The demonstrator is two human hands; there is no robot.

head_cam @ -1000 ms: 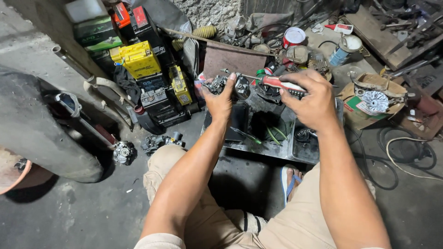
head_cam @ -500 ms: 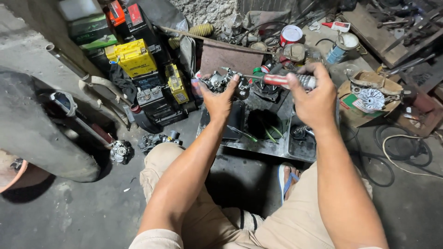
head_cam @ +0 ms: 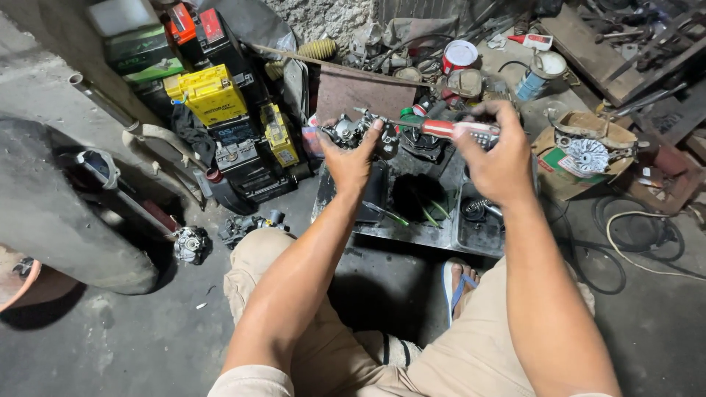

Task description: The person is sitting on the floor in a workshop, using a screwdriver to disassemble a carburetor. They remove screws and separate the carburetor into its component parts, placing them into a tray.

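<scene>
While the left hand (head_cam: 351, 158) grips the small metal carburettor (head_cam: 351, 131) above the black tray (head_cam: 412, 235), the right hand (head_cam: 498, 158) clasps a red-handled screwdriver (head_cam: 441, 128), tip at the carburettor.

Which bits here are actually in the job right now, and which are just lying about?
In hand:
left hand gripping a small metal engine part
right hand holding a red-handled screwdriver against it
dark metal tray beneath

Lying about:
yellow batteries
red-and-white can
cardboard box
coiled cable
</scene>
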